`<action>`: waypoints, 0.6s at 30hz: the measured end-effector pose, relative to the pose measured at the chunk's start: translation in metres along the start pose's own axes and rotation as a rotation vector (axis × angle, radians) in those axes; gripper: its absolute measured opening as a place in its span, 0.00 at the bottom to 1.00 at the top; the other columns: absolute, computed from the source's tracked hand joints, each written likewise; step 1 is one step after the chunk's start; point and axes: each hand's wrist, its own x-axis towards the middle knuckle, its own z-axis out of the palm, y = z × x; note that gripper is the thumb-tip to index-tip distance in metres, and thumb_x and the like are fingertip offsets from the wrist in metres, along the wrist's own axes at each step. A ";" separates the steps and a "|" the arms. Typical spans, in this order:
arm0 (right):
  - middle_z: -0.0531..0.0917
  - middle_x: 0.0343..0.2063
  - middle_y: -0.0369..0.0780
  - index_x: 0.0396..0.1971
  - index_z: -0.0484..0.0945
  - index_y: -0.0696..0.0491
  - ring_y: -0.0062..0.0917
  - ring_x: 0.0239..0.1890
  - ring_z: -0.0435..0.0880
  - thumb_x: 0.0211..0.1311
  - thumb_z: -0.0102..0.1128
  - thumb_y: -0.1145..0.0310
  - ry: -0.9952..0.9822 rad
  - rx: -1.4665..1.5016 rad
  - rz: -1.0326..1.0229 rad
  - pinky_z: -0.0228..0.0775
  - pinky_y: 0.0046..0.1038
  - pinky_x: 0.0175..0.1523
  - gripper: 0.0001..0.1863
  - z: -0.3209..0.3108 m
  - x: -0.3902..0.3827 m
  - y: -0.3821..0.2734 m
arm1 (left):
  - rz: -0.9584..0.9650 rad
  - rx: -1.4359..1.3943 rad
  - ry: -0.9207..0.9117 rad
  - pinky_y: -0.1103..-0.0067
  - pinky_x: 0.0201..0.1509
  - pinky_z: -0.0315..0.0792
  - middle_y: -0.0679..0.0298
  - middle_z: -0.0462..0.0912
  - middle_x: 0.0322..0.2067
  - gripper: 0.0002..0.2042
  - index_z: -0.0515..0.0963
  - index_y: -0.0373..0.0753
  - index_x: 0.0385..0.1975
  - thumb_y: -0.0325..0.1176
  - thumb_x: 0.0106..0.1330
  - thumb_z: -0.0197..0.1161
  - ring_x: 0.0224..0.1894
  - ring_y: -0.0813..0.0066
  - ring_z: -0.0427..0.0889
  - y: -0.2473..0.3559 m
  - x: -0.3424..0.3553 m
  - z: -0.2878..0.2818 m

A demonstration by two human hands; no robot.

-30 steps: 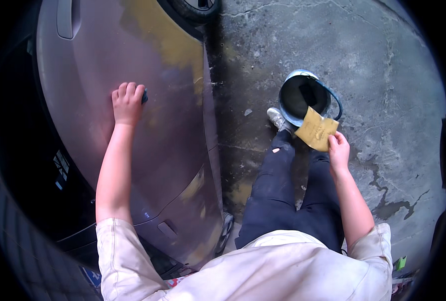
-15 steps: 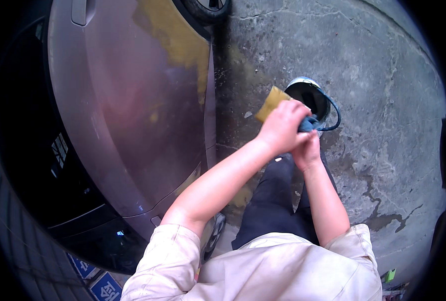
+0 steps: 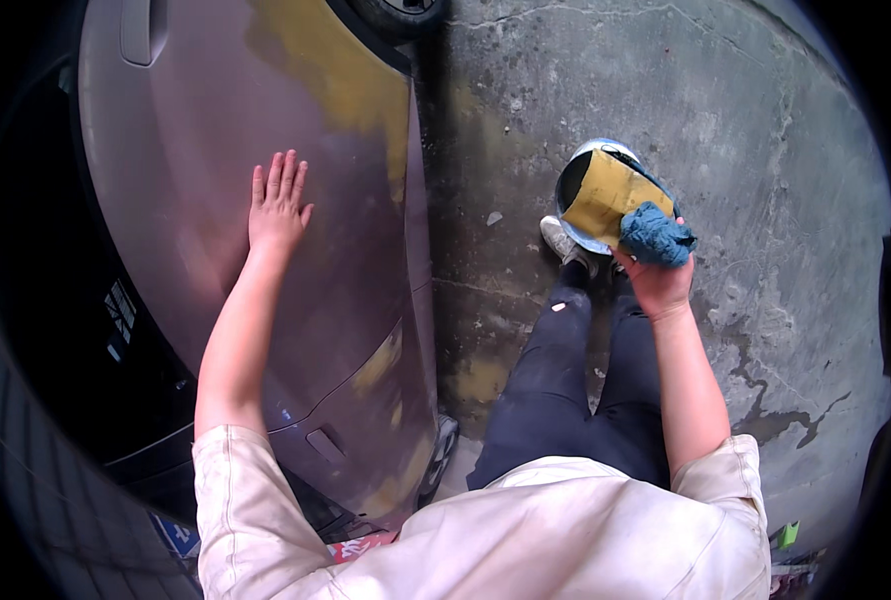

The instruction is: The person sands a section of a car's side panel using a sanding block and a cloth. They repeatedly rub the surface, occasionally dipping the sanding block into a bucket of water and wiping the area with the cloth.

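Observation:
My left hand (image 3: 278, 208) lies flat against the side of the mauve car (image 3: 205, 150), fingers stretched out, with nothing in it. Off to the right, my right hand (image 3: 662, 288) holds a crumpled blue cloth (image 3: 657, 236) together with a yellow-brown sheet (image 3: 605, 190) that looks like sandpaper. Below them stands a bucket (image 3: 571, 180) with a dark inside and a pale rim; the sheet and cloth hide much of it. Yellowish filler patches (image 3: 350, 90) mark the car panel near the wheel arch.
Grey cracked concrete floor (image 3: 765, 200) stretches to the right of the car, with damp stains. A car wheel (image 3: 405, 15) shows at the top. My shoe (image 3: 557, 236) stands beside the bucket. A small green object (image 3: 787, 534) lies at the lower right.
My left hand has left the cloth and sheet and moved left onto the car panel. My right hand has shifted right, now holding both over the bucket.

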 end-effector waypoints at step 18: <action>0.83 0.55 0.41 0.63 0.74 0.49 0.36 0.57 0.83 0.77 0.41 0.41 0.298 -0.224 0.035 0.78 0.50 0.59 0.30 -0.032 -0.021 -0.024 | -0.067 0.051 -0.005 0.58 0.84 0.33 0.56 0.39 0.81 0.45 0.46 0.38 0.80 0.59 0.71 0.52 0.83 0.57 0.35 0.004 0.042 0.009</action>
